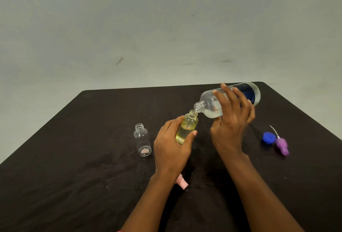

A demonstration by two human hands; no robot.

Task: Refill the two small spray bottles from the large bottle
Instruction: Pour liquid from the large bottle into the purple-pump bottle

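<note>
1. I am gripping the first small bottle (187, 127) in my left hand (170, 146), fingers and thumb curled round its lower body. I am holding it off the desk (92, 176) and leaning its open neck up and to the right.
2. I am holding the large bottle (208, 104) in my right hand (231, 124), fingers spread over the top of its body and thumb underneath. It is lying nearly on its side, with its long axis running from the base at the far right down to the open mouth at the near left.
3. The two mouths are meeting, the large one just above and touching the rim of the small one. My hands are sitting near each other but not touching.
4. Yellowish liquid is filling roughly the lower half of the first small bottle. The mouths are blurred, so I cannot tell if anything is flowing right now.
5. The second small bottle (142, 140) is standing upright and uncapped on the desk just left of my left hand, looking empty. My left hand is the nearer one to it.
6. A blue cap (268, 137) and a purple spray head (282, 145) are lying together to the right of my right hand. A pink spray head (182, 184) is lying partly under my left wrist.
7. I am judging that the next move turns on raising the large bottle's base while its mouth stays over the small neck.
</note>
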